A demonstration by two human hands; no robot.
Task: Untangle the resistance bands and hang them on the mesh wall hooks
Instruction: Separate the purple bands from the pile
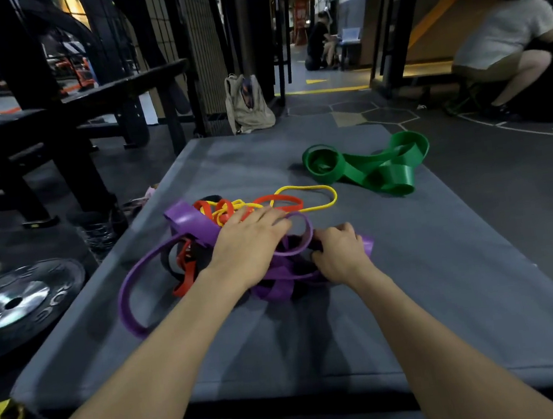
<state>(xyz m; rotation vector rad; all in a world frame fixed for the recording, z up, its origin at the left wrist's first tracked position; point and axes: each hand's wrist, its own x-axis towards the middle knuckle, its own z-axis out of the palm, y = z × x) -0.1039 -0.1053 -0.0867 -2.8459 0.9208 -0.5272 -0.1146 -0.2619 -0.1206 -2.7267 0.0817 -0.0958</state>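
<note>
On the grey mat [416,296] lies a tangle [202,231] of purple, red and yellow bands. The left hand [248,247] rests flat on it, fingers straight. The right hand [340,253] seems to pinch a purple band [368,245]. A green band [370,167] lies apart.

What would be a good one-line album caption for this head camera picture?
Both hands, left hand and right hand, work a tangled band pile on a grey mat.
</note>
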